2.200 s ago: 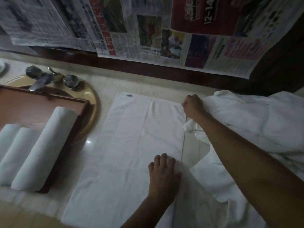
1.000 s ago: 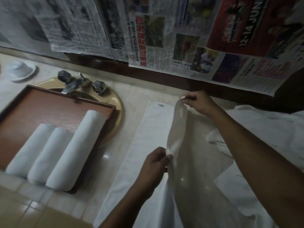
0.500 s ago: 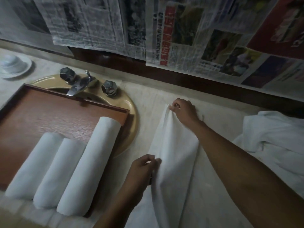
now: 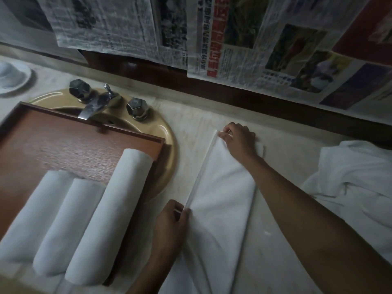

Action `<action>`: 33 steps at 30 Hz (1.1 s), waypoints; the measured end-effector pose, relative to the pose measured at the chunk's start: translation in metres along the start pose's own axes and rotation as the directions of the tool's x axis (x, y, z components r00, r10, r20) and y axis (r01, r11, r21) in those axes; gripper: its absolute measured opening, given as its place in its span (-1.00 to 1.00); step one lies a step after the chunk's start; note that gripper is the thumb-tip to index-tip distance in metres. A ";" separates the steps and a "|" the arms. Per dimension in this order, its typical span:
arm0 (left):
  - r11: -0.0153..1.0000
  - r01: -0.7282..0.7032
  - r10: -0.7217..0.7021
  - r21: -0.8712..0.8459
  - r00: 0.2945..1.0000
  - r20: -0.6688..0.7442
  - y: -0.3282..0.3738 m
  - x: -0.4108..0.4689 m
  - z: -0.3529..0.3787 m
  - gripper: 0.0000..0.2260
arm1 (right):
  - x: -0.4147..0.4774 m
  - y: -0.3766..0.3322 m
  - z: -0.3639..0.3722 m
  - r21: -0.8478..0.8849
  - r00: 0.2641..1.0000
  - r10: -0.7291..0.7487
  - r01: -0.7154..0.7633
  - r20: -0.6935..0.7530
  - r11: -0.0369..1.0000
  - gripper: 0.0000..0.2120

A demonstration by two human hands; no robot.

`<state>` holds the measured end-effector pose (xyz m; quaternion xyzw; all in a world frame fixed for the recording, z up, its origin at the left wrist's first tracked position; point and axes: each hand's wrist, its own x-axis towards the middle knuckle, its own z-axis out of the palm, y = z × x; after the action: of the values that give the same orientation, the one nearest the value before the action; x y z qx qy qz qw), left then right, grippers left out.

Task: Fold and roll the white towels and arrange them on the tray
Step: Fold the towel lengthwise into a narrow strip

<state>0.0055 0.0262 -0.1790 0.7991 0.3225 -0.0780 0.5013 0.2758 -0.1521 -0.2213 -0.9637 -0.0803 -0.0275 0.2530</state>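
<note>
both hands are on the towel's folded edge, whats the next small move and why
Probably let go and smooth the fold flat with the palms. The left hand and right hand pinch the stacked edge of the white towel, which looks lined up, but creases fan out beside the left hand.

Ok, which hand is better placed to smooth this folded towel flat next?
Probably left. The left hand pinches the long edge of the folded towel partway along, with bare cloth right beside it. The right hand grips the far corner, well placed to anchor it.
</note>
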 end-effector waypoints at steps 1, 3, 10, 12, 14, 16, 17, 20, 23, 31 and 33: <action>0.999 0.016 -0.015 0.042 1.000 -0.018 0.000 0.001 0.001 -0.82 | 0.000 0.000 0.000 0.002 1.000 0.006 -0.006 -0.010 1.000 -0.74; 0.994 0.009 -0.005 0.109 0.999 -0.041 0.001 0.003 0.003 -0.82 | -0.002 0.000 0.003 0.029 0.999 0.017 -0.016 -0.042 0.999 -0.75; 0.985 -0.010 0.020 0.169 0.998 -0.059 0.005 0.001 0.003 -0.82 | -0.018 -0.014 -0.005 0.049 0.946 -0.185 0.205 -0.268 0.978 -0.87; 0.984 -0.010 0.020 0.178 0.998 -0.053 0.007 -0.001 0.003 -0.83 | -0.031 -0.021 -0.013 0.038 0.926 -0.314 0.329 -0.212 0.944 -0.80; 0.982 -0.010 0.018 0.189 0.999 -0.040 0.009 -0.001 0.002 -0.84 | -0.050 -0.017 -0.010 -0.043 0.938 -0.345 0.344 -0.015 0.938 -0.72; 0.989 0.038 -0.039 0.146 0.999 0.005 0.013 -0.002 0.001 -0.86 | -0.065 -0.005 -0.003 -0.148 0.944 -0.280 0.306 0.172 0.940 -0.57; 0.994 0.099 -0.102 0.044 0.993 0.063 0.017 -0.003 0.001 -0.86 | -0.068 0.001 0.000 -0.181 0.939 -0.272 0.310 0.208 0.933 -0.52; 0.925 0.266 -0.183 -0.271 0.937 0.297 0.034 -0.006 0.001 -0.83 | -0.058 0.003 -0.002 -0.203 0.935 -0.273 0.319 0.225 0.926 -0.48; 0.984 0.156 -0.141 -0.081 0.976 0.167 0.027 -0.001 0.005 -0.83 | -0.054 0.002 -0.001 -0.206 0.938 -0.275 0.318 0.213 0.926 -0.49; 0.990 0.059 -0.056 0.128 0.998 -0.019 0.010 0.007 0.000 -0.77 | -0.053 0.010 0.000 -0.218 0.938 -0.296 0.332 0.183 0.918 -0.55; 0.990 0.068 -0.065 0.127 0.998 -0.028 0.008 0.009 0.002 -0.75 | -0.054 0.011 0.002 -0.216 0.934 -0.305 0.342 0.186 0.914 -0.57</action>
<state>0.0175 0.0261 -0.1784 0.8193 0.3492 -0.1052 0.4424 0.2247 -0.1685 -0.2332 -0.9601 -0.2536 -0.0072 0.1173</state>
